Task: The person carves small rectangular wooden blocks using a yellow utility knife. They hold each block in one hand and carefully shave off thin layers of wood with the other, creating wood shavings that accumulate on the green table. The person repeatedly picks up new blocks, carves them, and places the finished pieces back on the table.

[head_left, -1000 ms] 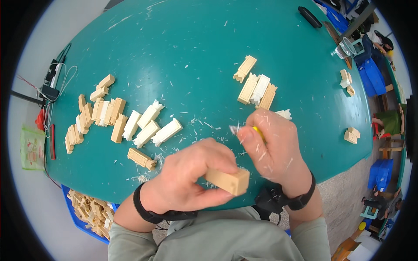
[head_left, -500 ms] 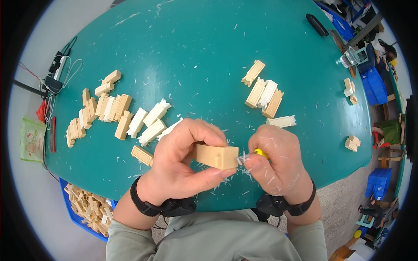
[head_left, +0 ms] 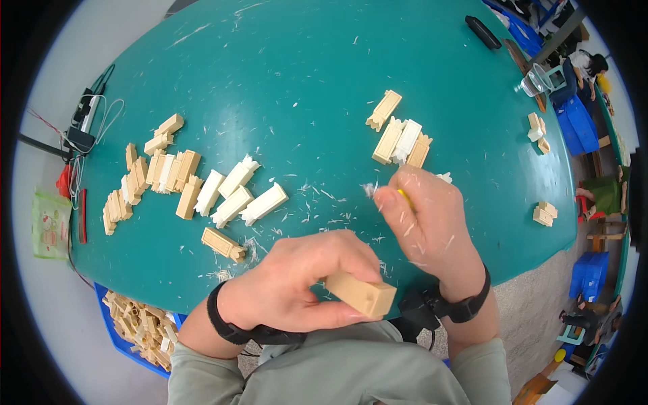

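My left hand [head_left: 290,287] grips a beige rectangular block [head_left: 368,297] between thumb and fingers, low over the near edge of the table. The block's end face points right, toward my right wrist. Farther forward, my right hand [head_left: 435,219] is closed round a small tool with a yellow handle [head_left: 406,198]. The fist hides most of this tool, and its kind cannot be made out. Pale shavings [head_left: 370,190] cluster by the right thumb tip, and more bits cling to the back of that hand. The tool and the block are apart.
Shavings lie scattered on the green table [head_left: 317,81]. Cream blocks [head_left: 264,204] and beige blocks [head_left: 165,169] lie left; another group [head_left: 388,140] lies ahead of my right hand. A blue bin [head_left: 121,343] of pieces stands at lower left. A black case [head_left: 483,32] lies far right.
My left hand has drawn the block down toward my body and slightly right. My right hand has moved up and away from it, shavings at the thumb. A cream block formerly behind the left hand now shows.
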`<state>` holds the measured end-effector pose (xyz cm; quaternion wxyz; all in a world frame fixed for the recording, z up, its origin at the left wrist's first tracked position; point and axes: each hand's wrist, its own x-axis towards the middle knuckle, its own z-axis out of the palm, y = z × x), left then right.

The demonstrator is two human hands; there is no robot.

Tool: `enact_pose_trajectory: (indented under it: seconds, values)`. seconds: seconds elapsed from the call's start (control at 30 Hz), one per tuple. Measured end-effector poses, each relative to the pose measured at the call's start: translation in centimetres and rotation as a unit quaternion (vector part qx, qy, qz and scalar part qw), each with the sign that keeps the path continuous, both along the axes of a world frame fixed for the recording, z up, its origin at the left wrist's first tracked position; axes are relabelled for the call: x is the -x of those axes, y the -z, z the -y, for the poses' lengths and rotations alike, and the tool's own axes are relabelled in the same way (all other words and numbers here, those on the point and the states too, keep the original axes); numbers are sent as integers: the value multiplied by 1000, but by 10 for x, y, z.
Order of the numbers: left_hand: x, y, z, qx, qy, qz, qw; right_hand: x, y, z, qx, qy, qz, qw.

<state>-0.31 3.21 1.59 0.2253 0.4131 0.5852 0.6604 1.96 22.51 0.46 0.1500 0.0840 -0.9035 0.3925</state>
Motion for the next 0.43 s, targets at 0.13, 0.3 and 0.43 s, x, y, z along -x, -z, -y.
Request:
enact_pose_trajectory:
  seconds: [0.13, 0.3, 0.43]
  values:
    - [12, 6, 2, 31, -115, -54, 991, -4, -5, 3, 150, -6, 81, 985]
    - [13, 2, 2, -45, -129, 58, 989, -6, -6, 7, 183, -50, 80, 979]
    - [17, 17, 7, -56, -141, -12, 988, -7, -6, 7, 164, -98, 76, 979]
